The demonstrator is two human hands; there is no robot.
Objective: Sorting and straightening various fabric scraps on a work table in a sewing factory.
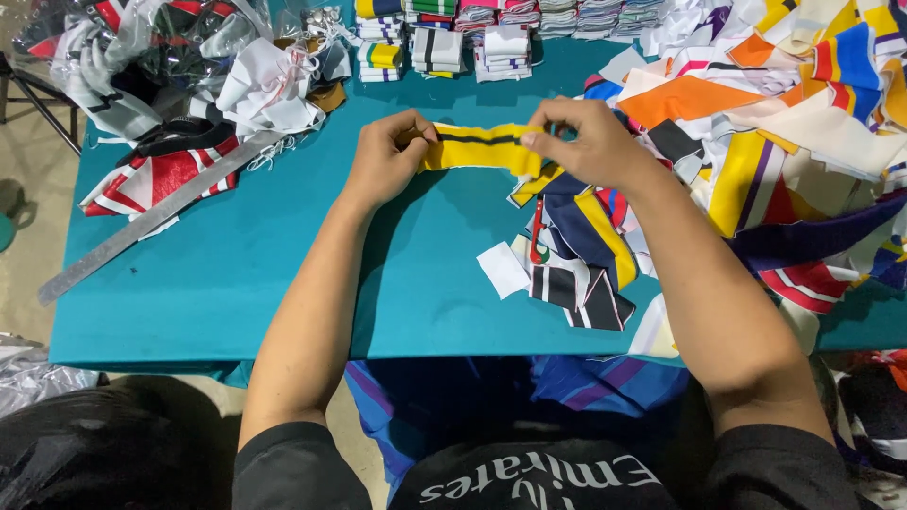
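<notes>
I see both hands over the teal table, stretching a yellow strip with a dark stripe between them. My left hand pinches the strip's left end, grip closed on the cloth. My right hand pinches the right end between thumb and fingertips, also closed on it. The strip hangs just above the table, near its middle, slightly bowed.

I judge the step in hand to be straightening or checking this one piece. Any further handling calls for keeping both pinches firm and the strip flat, since the cloth looks soft and will curl.

To my right lies a loose scrap heap in orange, white, yellow and navy, spilling toward a smaller pile just below the right hand. At the far edge stand folded stacks in neat rows. Far left, a clear bag holds more cloth; what exactly is inside I cannot tell beyond red, white and black fabric. A metal ruler lies slantwise on the left of the table.
</notes>
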